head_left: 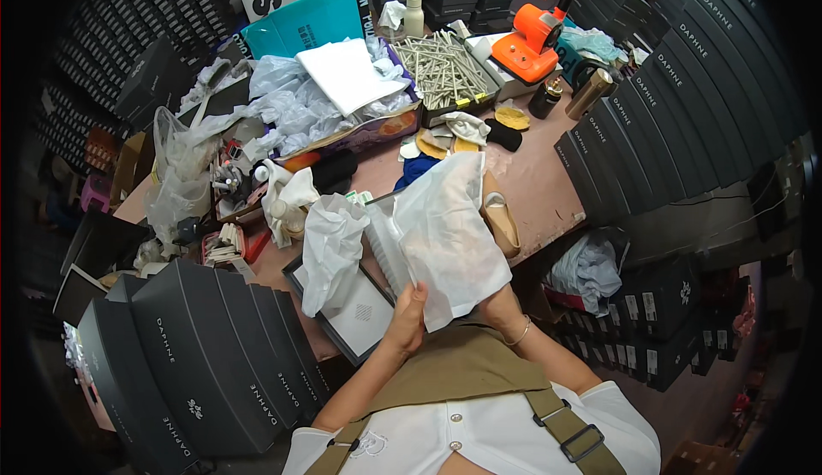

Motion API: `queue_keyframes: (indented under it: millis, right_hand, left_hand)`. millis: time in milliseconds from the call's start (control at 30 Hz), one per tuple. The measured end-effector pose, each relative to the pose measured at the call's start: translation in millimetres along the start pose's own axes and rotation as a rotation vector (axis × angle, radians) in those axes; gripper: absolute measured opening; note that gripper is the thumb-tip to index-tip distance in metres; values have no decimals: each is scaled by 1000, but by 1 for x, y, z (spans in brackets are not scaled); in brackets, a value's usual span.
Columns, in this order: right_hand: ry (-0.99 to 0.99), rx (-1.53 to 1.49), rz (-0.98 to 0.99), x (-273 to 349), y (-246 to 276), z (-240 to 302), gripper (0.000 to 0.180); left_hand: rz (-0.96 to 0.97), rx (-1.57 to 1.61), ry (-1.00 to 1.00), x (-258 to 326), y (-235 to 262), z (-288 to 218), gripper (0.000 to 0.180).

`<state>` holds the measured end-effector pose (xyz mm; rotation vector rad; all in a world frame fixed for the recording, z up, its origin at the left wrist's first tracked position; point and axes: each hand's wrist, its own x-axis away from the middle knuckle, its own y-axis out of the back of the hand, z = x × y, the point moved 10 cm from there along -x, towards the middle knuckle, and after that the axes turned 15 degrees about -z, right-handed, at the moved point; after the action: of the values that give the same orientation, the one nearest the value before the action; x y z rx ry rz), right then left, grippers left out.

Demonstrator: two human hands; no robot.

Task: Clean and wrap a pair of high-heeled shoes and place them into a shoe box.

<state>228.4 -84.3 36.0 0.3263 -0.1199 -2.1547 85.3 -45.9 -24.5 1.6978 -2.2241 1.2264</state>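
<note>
A thin white cloth-like bag [454, 244] is spread over the near part of the table in front of me. My left hand [409, 319] grips its near left edge, thumb on top. My right hand [503, 305] is at the near right corner, its fingers hidden behind or inside the bag; a skin-toned patch shows faintly through the material. A beige flat shoe [505, 227] lies against the bag's right side. To the left is an open dark shoebox [364, 351] with white paper in it, and crumpled white tissue [332, 244] lies over its far part.
Dark shoeboxes are stacked high at left [205, 346] and right [676, 124]. Farther back are a carton of crumpled tissue [291, 98], a tray of pale sticks [441, 68], an orange device [527, 51] and a dark bottle [545, 98]. Yellow pads [512, 117] lie nearer.
</note>
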Motion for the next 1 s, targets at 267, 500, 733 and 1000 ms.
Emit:
queue_keyframes:
  millis: [267,500,733,1000]
  right_hand:
    - [-638,-655,-67,15,-10,-55,48]
    - [209,163,168,5,-30,13,53]
    - [585,577,153,-9,-75,69,55]
    - [147,359,37,-19,38,65,68]
  left_hand:
    - [460,-588,186,52,-47,17,37]
    - [173,430,469,-6,14,1,72]
    - [-107,425,324,-4,-25,-16,75]
    - [-163,325,26,-51,-5,-59,58]
